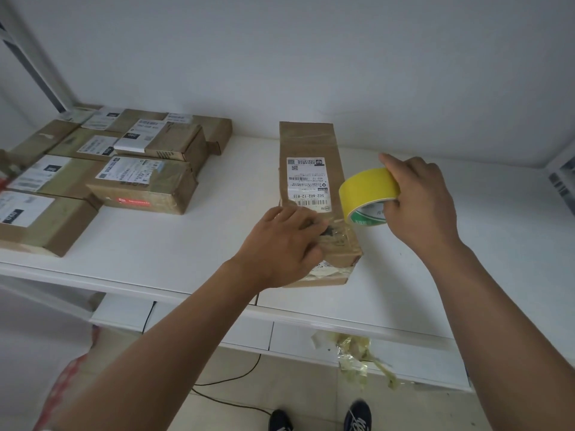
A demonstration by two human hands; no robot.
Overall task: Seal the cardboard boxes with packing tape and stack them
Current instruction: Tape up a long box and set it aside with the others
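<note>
A long, narrow cardboard box (306, 144) with a white shipping label lies lengthwise on the white table (193, 244), its near end at the table's front. My left hand (280, 244) rests on the box's near end, fingers curled over its top. My right hand (420, 203) grips a yellow roll of packing tape (367, 189) just right of the box, a little above it. A short strip of clear tape runs from the roll down to the box top by my left fingers.
Several sealed, labelled cardboard boxes (140, 185) lie packed together and partly stacked at the table's left and back left. Crumpled tape scraps (357, 353) hang below the front edge. A black cable (230, 381) trails on the floor near my shoes (357, 415).
</note>
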